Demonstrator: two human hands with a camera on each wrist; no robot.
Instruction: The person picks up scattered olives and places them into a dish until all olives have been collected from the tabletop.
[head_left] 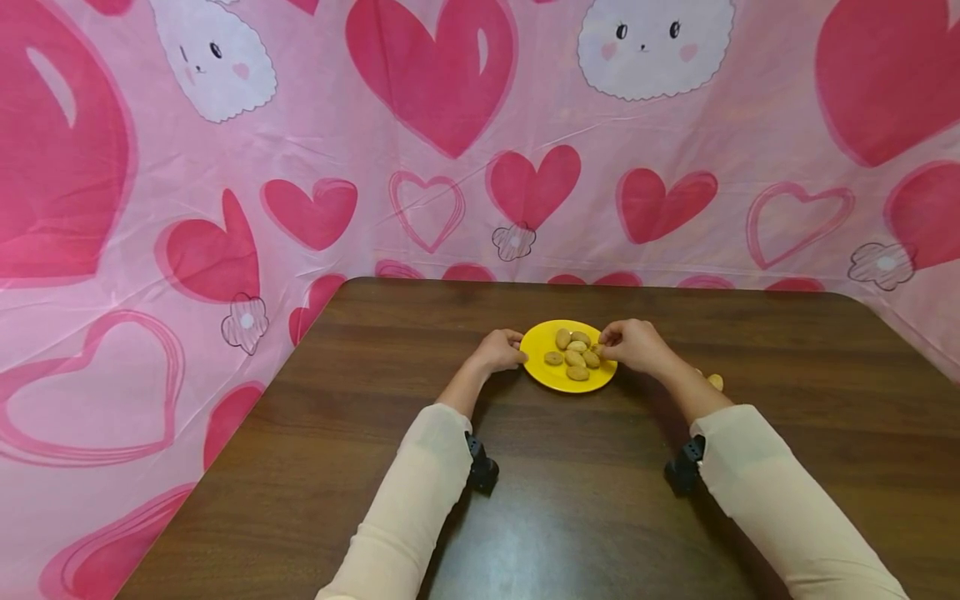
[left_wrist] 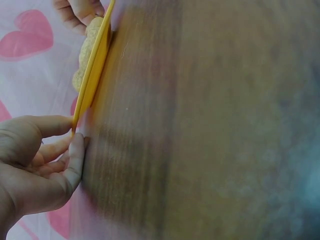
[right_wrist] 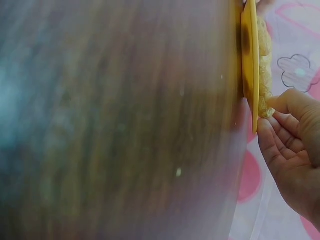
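A round yellow plate bears several small oval tan pieces with a rough surface; their exact kind I cannot tell. My left hand pinches the plate's left rim, thumb above and fingers below, as the left wrist view shows. On the plate's right side, my right hand pinches one tan piece near the rim. Its lower fingers lie close to the plate's edge; whether they touch it is unclear. The plate's underside faces the brown wooden table.
A couple of tan pieces lie on the wooden table beside the right forearm, partly hidden by it. Behind the table hangs a pink cloth with hearts. Black cameras are strapped at both wrists.
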